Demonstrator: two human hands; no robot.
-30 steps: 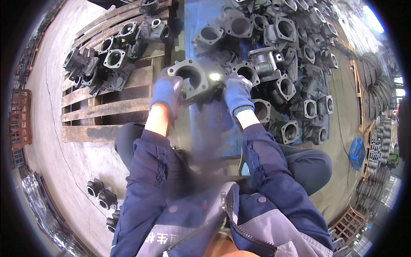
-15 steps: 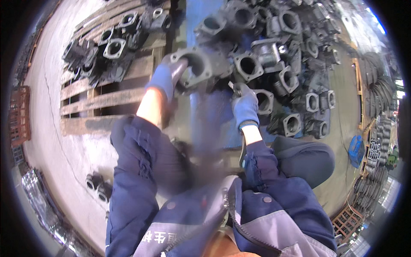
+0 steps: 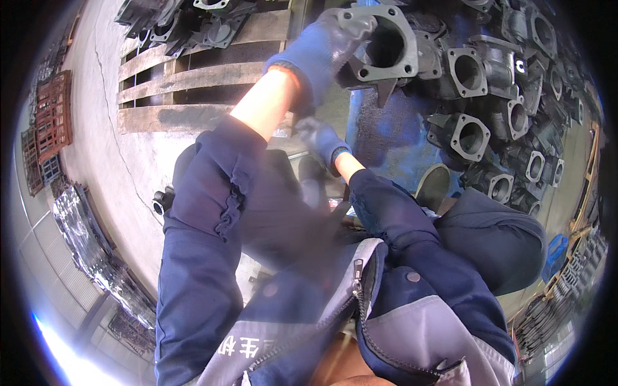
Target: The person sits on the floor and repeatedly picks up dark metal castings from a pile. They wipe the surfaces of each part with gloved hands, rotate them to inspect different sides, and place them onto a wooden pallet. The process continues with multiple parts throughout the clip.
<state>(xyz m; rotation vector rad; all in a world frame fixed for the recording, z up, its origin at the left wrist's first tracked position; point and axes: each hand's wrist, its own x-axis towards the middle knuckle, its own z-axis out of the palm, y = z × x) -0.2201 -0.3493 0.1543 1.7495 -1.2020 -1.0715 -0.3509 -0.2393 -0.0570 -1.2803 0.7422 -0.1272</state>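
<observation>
My left hand (image 3: pixel 322 55), in a blue glove with dark palm coating, grips the edge of a grey flanged metal casting (image 3: pixel 410 40). The casting's square flange has a bolt hole at each corner and a wide round bore that faces me. Below and apart from it, my gloved right hand (image 3: pixel 322 139) is slightly blurred, its fingers curled; what they hold, if anything, is not clear. To the right of the held casting, similar castings (image 3: pixel 470 137) lie in a pile on a worn blue surface (image 3: pixel 376 132).
A wooden pallet (image 3: pixel 180 119) bearing more castings stands at far left. Another small casting (image 3: pixel 163 201) lies on the concrete floor (image 3: pixel 106 109). A blue container (image 3: pixel 555 254) sits at the right near stacked metal parts (image 3: pixel 579 273). My knees bend on either side.
The view has shifted, and the pile appears farther right. My right hand has moved away from the castings, left and nearer to me. My left hand keeps its grip on the flanged casting.
</observation>
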